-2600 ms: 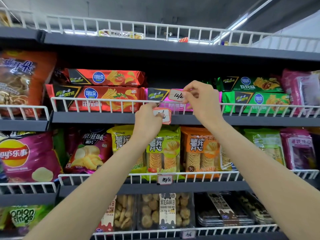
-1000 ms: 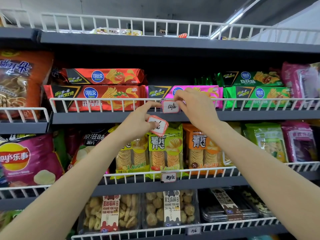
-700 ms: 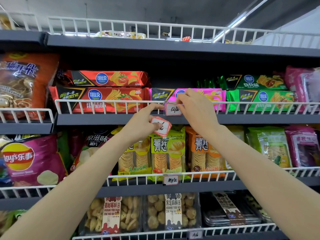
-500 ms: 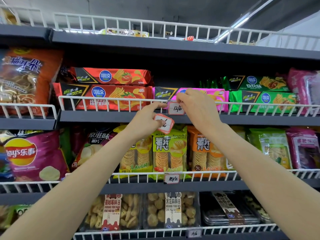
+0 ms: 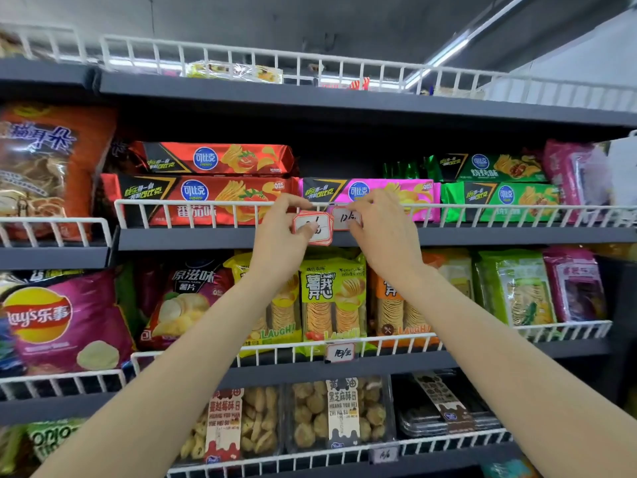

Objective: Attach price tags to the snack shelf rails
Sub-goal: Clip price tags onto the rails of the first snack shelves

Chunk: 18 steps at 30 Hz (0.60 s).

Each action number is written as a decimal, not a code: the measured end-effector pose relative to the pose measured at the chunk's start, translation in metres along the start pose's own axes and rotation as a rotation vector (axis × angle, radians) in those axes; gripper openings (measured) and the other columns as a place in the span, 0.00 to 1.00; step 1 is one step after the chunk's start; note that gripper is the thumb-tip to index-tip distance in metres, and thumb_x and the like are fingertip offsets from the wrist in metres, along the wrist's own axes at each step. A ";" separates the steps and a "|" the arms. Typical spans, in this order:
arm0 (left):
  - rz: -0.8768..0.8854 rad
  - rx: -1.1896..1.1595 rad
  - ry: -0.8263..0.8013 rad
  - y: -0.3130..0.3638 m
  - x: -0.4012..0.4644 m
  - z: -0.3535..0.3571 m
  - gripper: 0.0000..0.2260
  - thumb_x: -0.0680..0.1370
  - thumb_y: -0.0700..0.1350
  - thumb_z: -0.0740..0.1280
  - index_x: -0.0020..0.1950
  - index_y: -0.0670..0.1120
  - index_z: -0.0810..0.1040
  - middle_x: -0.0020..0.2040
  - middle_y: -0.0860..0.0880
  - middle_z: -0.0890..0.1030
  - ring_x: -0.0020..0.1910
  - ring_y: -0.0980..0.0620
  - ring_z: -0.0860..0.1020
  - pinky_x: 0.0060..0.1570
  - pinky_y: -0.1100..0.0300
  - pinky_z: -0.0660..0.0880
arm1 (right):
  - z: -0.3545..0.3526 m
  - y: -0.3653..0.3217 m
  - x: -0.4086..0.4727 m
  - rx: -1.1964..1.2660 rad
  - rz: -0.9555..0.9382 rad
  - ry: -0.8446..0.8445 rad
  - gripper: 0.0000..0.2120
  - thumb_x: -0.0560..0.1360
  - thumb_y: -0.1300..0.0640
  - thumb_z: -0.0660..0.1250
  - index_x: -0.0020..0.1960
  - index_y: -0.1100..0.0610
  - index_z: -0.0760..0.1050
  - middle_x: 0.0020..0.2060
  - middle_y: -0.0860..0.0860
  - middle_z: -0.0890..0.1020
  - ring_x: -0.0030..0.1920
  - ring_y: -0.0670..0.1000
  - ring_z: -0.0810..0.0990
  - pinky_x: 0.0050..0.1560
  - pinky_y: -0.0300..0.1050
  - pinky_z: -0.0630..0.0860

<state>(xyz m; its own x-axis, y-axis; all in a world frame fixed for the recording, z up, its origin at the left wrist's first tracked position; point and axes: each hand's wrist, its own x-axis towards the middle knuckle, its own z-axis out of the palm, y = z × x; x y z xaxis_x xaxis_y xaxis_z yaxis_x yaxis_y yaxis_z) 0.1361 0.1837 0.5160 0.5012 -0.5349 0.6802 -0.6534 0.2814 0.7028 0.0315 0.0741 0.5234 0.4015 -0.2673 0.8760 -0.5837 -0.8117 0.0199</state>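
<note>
White wire rail (image 5: 206, 203) fronting pink snack box (image 5: 368, 193). Right hand (image 5: 381, 232) pinching price tag (image 5: 344, 219) against rail below box. Left hand (image 5: 279, 236) gripping tag stack (image 5: 315, 227), touching left of that tag.

Rail (image 5: 206, 203): white coated wire, smooth. Shelf edge (image 5: 193, 238): dark grey, matt, looks metal. Red pack (image 5: 206, 201), pink pack (image 5: 406, 191), green pack (image 5: 499, 198): glossy foil-like film. Tags (image 5: 315, 229): matt paper-like card, red border. Lower trays (image 5: 306, 419): clear glossy plastic, paper labels.
</note>
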 end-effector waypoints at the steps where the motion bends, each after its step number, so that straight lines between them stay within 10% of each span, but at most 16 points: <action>1: -0.002 -0.004 0.019 0.002 -0.002 -0.002 0.10 0.77 0.41 0.66 0.53 0.53 0.70 0.51 0.45 0.81 0.49 0.47 0.79 0.49 0.55 0.76 | -0.005 -0.003 -0.001 0.134 0.048 -0.013 0.14 0.78 0.56 0.61 0.62 0.57 0.75 0.55 0.53 0.76 0.57 0.52 0.71 0.49 0.42 0.70; 6: -0.047 0.002 0.067 0.015 -0.013 -0.013 0.10 0.77 0.40 0.66 0.54 0.47 0.66 0.45 0.48 0.80 0.40 0.53 0.77 0.38 0.67 0.71 | -0.027 -0.026 0.001 0.833 0.133 -0.230 0.11 0.79 0.59 0.61 0.58 0.59 0.79 0.50 0.53 0.82 0.48 0.47 0.78 0.48 0.30 0.71; 18: 0.052 0.431 0.127 0.019 -0.062 -0.100 0.08 0.78 0.41 0.63 0.57 0.46 0.73 0.31 0.53 0.71 0.24 0.59 0.66 0.28 0.72 0.66 | -0.035 -0.104 -0.013 1.083 0.095 -0.289 0.03 0.72 0.59 0.70 0.41 0.53 0.80 0.34 0.43 0.79 0.31 0.31 0.73 0.36 0.23 0.69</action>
<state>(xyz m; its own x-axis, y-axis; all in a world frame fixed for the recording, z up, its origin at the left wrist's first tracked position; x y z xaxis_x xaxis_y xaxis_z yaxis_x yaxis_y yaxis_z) 0.1491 0.3013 0.5082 0.5097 -0.4190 0.7514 -0.8426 -0.0662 0.5345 0.0626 0.1803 0.5263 0.6185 -0.3483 0.7044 0.2435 -0.7673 -0.5933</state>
